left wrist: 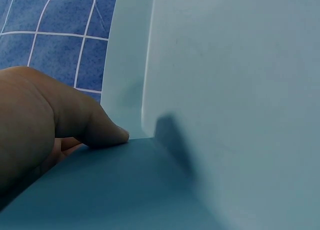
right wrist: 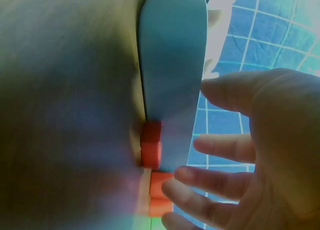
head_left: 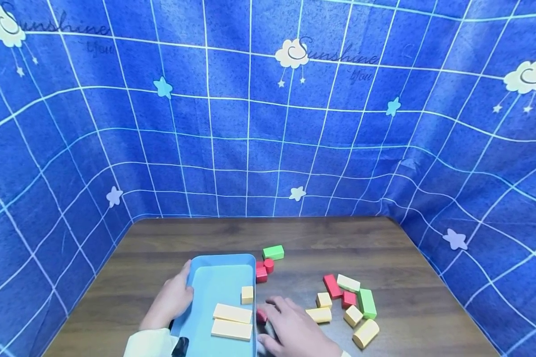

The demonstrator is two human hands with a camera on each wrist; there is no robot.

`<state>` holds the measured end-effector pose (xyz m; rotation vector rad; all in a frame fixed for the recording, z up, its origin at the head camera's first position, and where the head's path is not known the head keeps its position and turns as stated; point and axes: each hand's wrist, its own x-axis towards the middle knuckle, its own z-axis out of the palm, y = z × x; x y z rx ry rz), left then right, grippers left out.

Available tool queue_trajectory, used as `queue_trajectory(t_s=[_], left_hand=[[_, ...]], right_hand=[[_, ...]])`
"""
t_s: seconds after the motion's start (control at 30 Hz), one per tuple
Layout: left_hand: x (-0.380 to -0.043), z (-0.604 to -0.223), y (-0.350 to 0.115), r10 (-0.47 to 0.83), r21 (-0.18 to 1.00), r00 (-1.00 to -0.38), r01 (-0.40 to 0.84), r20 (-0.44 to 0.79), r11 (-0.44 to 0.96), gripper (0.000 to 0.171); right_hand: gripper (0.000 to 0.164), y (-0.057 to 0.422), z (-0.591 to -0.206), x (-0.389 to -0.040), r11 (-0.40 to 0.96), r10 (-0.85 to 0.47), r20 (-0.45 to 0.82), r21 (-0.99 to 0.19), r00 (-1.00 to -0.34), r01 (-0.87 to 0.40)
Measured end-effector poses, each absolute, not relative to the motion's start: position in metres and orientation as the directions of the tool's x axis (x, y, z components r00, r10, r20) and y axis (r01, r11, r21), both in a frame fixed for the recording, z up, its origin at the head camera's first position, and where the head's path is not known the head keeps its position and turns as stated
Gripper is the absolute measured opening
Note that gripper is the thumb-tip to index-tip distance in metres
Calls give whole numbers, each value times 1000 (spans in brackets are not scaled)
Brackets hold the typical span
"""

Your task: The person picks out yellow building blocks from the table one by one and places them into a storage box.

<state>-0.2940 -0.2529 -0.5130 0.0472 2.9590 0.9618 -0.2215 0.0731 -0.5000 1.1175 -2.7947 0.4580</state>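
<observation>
Blue is seen on the tray [head_left: 214, 282], which is set on the brown table [head_left: 326, 235]. Its left wall is pinched by the left hand [head_left: 171, 300], w/ the thumb bent over the rim & some fingers kept outside. Two long cream blocks [head_left: 231, 329] & one small cream cube [head_left: 247, 295] are laid inside, near the right wall. By that wall, fingers of the right hand [head_left: 295, 325] are spread wide & nothing is seen held. One red block [head_left: 261, 316] is found b/w that hand & the tray, part hidden; if it's touched by a fingertip can't be told. Farther up, more red blocks [head_left: 261, 274], a red cylinder [head_left: 269, 266] & a green block [head_left: 273, 252] are left by the tray's far right corner. What could go wrong: the red block could be jammed on the wall or dropped, b/c little room is left for the fingers. The yellow cylinder [head_left: 321, 315] just beside the right hand could be bumped & rolled away, b/c it's round. If the rim is pulled too hard by the left hand, the tray could be tipped, & the loose blocks inside would be slid about.
</observation>
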Motion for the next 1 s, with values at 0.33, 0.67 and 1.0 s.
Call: queue_trajectory(t_s=[0.33, 0.67, 1.0], left_hand=[[-295, -514, -255, 28, 590, -998, -8, -53, 807, 68], [-295, -516, -256, 32, 591, -998, -6, -55, 806, 67], [-295, -514, -253, 40, 591, -999, 15, -28, 807, 67]], right_hand=[[46, 83, -505, -217, 712, -649, 195, -187, -736, -677], [41, 92, -514, -215, 719, -629, 269, -155, -729, -677], [38, 108, -517, -213, 751, -584, 292, -160, -757, -641]])
